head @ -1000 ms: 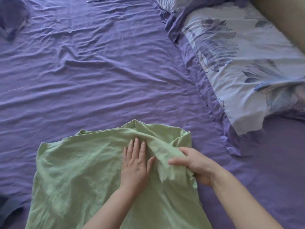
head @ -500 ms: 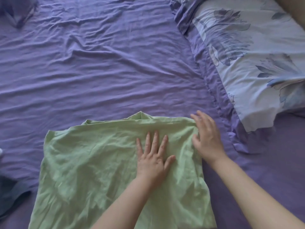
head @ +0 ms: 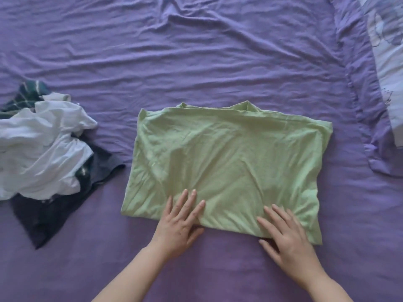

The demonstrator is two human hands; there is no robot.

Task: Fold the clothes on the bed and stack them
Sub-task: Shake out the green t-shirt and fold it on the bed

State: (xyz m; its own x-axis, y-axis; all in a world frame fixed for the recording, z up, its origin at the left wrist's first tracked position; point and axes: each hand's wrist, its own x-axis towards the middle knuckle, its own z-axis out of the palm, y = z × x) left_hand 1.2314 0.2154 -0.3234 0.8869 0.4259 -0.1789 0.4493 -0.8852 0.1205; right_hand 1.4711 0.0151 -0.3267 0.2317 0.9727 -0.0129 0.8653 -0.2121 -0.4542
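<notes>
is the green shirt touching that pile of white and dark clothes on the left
Apart. The head view shows a strip of purple sheet between the green shirt and the pile.

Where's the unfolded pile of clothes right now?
In the head view the unfolded pile sits at the left edge on the purple sheet, just left of the green garment that both hands press flat.
</notes>
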